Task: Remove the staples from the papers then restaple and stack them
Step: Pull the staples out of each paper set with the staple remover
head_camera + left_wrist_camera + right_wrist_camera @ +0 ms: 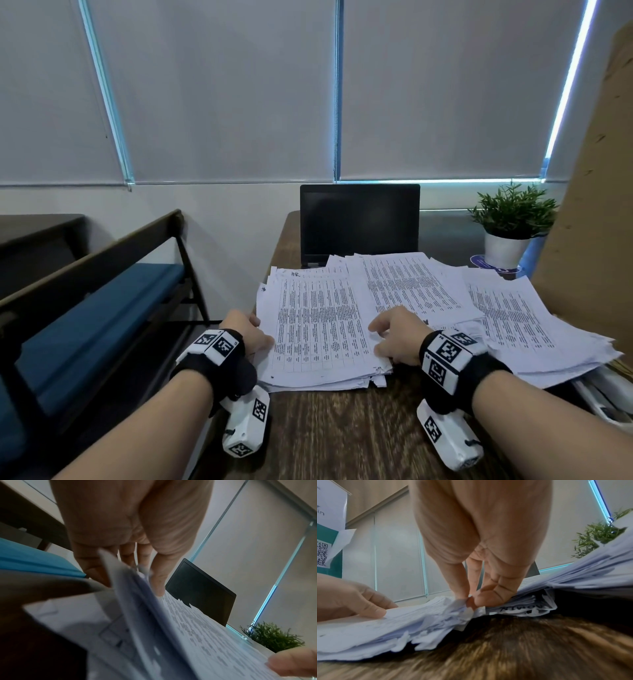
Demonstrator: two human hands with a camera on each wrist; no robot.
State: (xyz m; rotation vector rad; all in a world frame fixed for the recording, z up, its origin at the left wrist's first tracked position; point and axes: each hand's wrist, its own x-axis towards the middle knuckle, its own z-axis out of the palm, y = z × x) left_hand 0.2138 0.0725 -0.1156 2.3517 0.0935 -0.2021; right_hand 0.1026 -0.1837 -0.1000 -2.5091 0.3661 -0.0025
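A thick pile of printed sheets lies on the dark wooden desk, its near corners frayed and curled. My left hand grips the pile's left edge; in the left wrist view the sheets pass between thumb and fingers. My right hand holds the pile's near right corner, and the right wrist view shows its fingertips pinching the crumpled corner. More printed bundles fan out to the right. No stapler or staple remover is in sight.
A dark, open laptop stands behind the papers. A potted plant sits at the back right beside a tall cardboard panel. A blue-cushioned bench runs along the left. Something white pokes out under the right bundle.
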